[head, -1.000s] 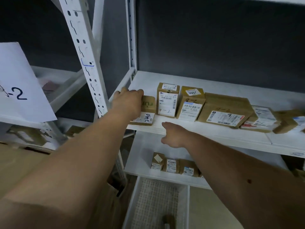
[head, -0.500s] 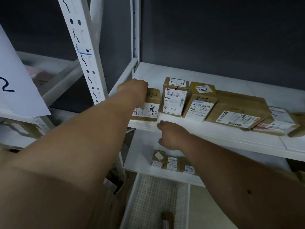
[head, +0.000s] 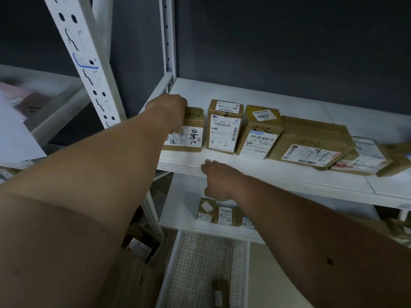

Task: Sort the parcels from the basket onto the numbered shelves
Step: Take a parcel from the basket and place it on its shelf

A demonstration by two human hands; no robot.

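Observation:
A brown parcel marked 2490 (head: 191, 135) lies flat at the left end of the white shelf (head: 278, 172). My left hand (head: 169, 112) lies over its far left part, fingers curled down onto it. To its right stand two upright parcels marked 4-2 (head: 223, 127) (head: 259, 132), then a wide flat 4-2 parcel (head: 311, 141) and more parcels. My right hand (head: 220, 181) hangs at the shelf's front edge, loosely curled and holding nothing. Below is the white perforated basket (head: 195, 263) with one small parcel (head: 219, 291) in it.
White slotted uprights (head: 89, 63) frame the rack on the left. A lower shelf (head: 178, 210) carries several small parcels (head: 206, 211). A white paper sign (head: 15, 134) hangs at the far left in front of another rack. Cardboard boxes sit on the floor at lower left.
My left hand has gone from lying flat on the 2490 parcel to curling over its far left side. My right hand has dropped slightly, to the shelf's front edge. The view has moved closer.

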